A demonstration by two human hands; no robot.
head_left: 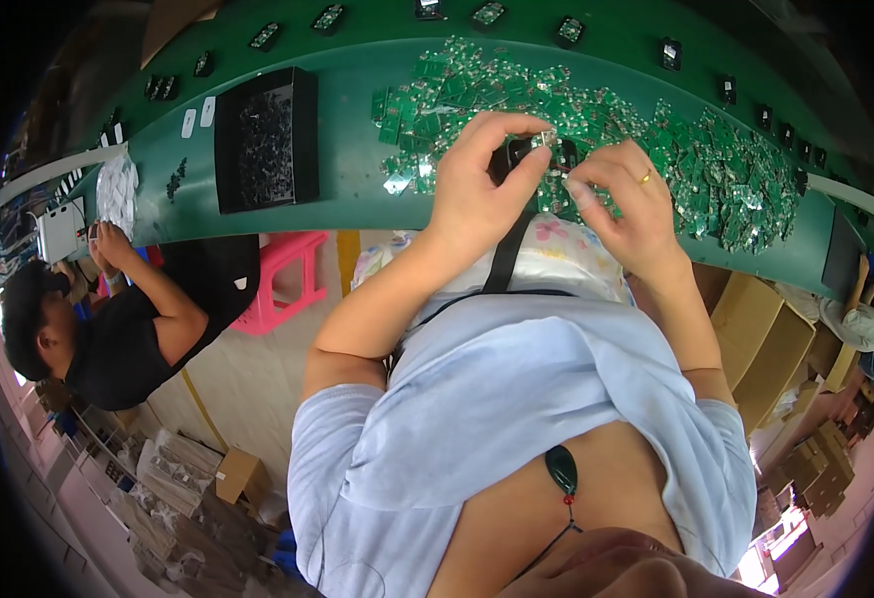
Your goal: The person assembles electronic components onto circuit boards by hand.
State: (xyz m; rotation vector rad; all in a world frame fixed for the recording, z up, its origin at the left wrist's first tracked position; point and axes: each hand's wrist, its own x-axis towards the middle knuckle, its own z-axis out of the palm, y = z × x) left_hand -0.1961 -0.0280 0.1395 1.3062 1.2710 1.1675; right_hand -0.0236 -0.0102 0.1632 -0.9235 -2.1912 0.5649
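Note:
My left hand (482, 179) is closed, thumb and fingertips around a small black plastic case (563, 157) at the near side of the green board pile. A small light-coloured part (547, 139) shows at its fingertips. My right hand (624, 204) is at the case's right side with its fingers curled and thumb bent in. Whatever its fingertips grip is too small to make out. Loose green circuit boards (601, 115) lie spread behind and beside both hands, and part of the case is hidden by my fingers.
A black box (307, 140) of small dark parts stands left on the green table (357, 204). Several black cases with boards (570, 31) sit in a row on the far strip. At left, a co-worker (128, 329) sits by a pink stool (283, 279); cardboard boxes (756, 329) stand at right.

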